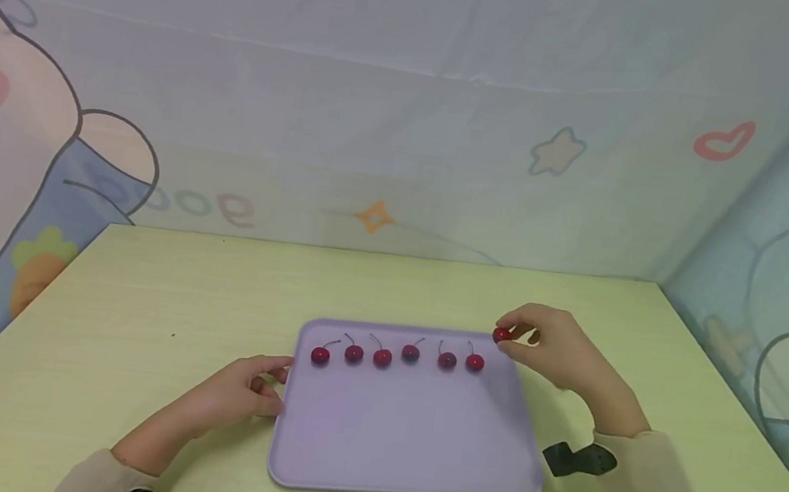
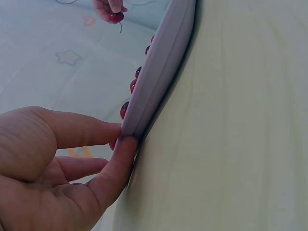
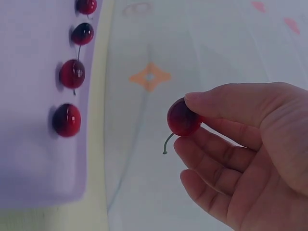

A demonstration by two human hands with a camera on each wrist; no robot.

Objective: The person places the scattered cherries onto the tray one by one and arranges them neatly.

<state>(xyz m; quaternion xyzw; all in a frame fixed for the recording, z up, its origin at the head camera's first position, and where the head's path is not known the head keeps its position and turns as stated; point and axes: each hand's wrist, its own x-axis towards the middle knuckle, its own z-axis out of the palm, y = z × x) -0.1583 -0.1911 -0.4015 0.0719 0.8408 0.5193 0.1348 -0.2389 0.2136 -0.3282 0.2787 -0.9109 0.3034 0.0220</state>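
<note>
Glossy dark-red round cherry with thin green stem (image 3: pixel 181 119), held near the one o'clock corner of the smooth pale-lilac rectangular tray (image 1: pixel 405 441). Pinched firmly by its side in the right hand (image 1: pixel 553 346); could pop loose and roll if squeezed off-centre. Might knock the row of six shiny red stemmed cherries (image 1: pixel 382 358) along twelve o'clock if lowered carelessly. At nine o'clock, left hand (image 1: pixel 240 388) touching the tray, digits apart; might skew it if pushed harder.

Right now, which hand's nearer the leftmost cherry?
Left. The left hand holds the lilac tray at its left edge, beside the leftmost cherry; the right hand pinches another cherry near the tray's far right corner.
</note>
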